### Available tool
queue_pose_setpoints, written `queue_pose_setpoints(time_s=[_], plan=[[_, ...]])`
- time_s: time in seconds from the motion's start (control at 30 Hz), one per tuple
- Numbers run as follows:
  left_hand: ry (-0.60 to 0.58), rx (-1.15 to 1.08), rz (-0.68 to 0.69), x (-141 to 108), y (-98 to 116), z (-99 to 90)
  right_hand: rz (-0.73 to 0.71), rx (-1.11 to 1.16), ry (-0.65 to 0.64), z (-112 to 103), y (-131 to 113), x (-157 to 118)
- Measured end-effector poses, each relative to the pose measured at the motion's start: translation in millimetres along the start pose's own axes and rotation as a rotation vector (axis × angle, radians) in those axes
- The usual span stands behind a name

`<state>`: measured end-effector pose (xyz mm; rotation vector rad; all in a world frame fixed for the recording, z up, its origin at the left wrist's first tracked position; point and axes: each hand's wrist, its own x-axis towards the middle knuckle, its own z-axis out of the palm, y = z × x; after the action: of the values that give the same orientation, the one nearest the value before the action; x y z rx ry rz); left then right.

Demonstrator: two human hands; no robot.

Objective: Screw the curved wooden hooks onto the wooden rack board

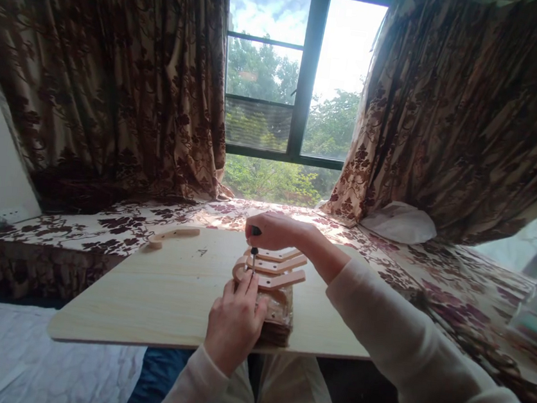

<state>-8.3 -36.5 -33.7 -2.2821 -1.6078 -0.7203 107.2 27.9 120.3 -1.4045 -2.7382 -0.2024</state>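
My right hand (272,230) is closed around the handle of a screwdriver (254,258), which points straight down. Its tip meets the nearest curved wooden hook (278,283), a pale piece with small dark holes. At that spot the fingers of my left hand (235,321) press together on the hook; whether they also pinch a screw is hidden. Behind it, more wooden hooks (281,264) lie side by side. They rest on a brown stack (277,332) in clear plastic, close to the thumb of my left hand.
A pale wooden table (140,310) carries all this. Another wooden hook (172,236) lies at its far left, with small dark items (201,252) nearby. Beyond are a flowered ledge (115,226), a white bag (399,223), curtains and a window.
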Motion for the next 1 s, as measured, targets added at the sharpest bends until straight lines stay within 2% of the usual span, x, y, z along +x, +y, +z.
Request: queue_pose_setpoints(time_s=[0.23, 0.43, 0.67, 0.87, 1.0], plan=[[0.003, 0.013, -0.008, -1, 2, -0.7, 0.087, -0.025, 0.002, 4, 6, 1], [-0.005, 0.023, -0.004, 0, 0, -1.2, 0.03, 0.005, -0.004, -2, 0, 0], [-0.01, 0.015, 0.01, 1, 0, -2.8, 0.122, -0.009, 0.031, 4, -2, 2], [0.002, 0.011, 0.005, 1, 0, -1.0, 0.068, 0.01, 0.021, 3, -1, 3], [-0.001, 0.001, 0.011, 0, 1, -1.8, 0.097, 0.0, 0.053, 9, -3, 3]])
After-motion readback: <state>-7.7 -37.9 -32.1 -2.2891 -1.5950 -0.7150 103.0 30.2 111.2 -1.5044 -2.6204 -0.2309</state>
